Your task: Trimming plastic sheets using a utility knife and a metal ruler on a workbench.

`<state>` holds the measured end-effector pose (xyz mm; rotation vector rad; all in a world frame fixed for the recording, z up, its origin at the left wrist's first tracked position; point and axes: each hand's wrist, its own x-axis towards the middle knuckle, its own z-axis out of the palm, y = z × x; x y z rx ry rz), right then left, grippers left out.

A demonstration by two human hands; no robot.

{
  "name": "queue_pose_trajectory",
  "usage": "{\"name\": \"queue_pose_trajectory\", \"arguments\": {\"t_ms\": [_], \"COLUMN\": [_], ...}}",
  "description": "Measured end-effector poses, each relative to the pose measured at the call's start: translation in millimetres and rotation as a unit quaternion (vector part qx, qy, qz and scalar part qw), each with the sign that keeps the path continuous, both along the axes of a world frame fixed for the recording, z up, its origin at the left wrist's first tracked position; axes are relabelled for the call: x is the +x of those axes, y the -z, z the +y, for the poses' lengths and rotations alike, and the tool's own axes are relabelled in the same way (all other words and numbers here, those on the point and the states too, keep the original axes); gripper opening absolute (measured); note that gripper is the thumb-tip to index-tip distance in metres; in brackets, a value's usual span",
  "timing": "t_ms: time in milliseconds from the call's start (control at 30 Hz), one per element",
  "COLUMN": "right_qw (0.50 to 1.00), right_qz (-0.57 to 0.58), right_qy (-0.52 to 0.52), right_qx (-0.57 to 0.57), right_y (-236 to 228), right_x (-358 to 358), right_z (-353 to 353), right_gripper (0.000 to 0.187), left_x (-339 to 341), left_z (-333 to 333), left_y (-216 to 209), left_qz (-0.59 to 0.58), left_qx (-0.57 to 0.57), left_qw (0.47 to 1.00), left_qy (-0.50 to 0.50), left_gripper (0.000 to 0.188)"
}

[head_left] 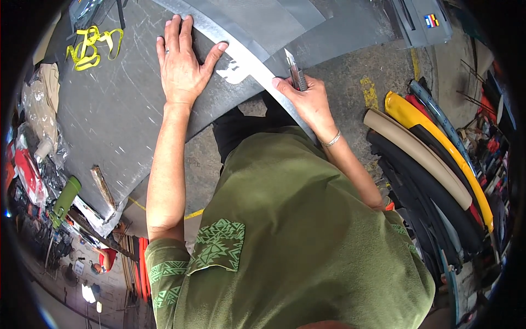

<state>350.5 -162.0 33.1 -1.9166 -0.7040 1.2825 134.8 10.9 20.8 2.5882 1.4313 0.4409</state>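
My left hand lies flat with fingers spread on a dark, scratched worktable. Its thumb and fingertips are at the edge of a long metal straightedge, which runs diagonally across the table and over its near edge. In my right hand is a utility knife, its blade pointing up and away from me. The right thumb rests at the straightedge's lower part. Beyond the straightedge is grey sheet material with darker bands. A white worn patch shows beside the straightedge.
A tangled yellow strap lies at the table's far left. Rolls of material, including a yellow roll and a beige roll, stand at right. Plastic-wrapped goods crowd the left edge. Another person is at lower left.
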Motion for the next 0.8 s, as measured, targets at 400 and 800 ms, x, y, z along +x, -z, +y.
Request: {"name": "queue_pose_trajectory", "arguments": {"t_ms": [400, 800], "right_qw": [1.0, 1.0], "right_qz": [-0.018, 0.001], "right_qy": [-0.006, 0.022], "right_qx": [0.007, 0.0], "right_y": [-3.4, -2.8], "right_x": [-0.5, -4.4], "right_z": [1.7, 0.0], "right_gripper": [0.033, 0.035], "left_x": [1.2, 2.8], "left_z": [-1.4, -1.5], "left_y": [-2.9, -7.1], "left_qz": [0.002, 0.001], "left_qx": [0.001, -0.018], "left_qw": [1.0, 1.0], "left_qy": [0.002, -0.01], "left_gripper": [0.096, 0.096]}}
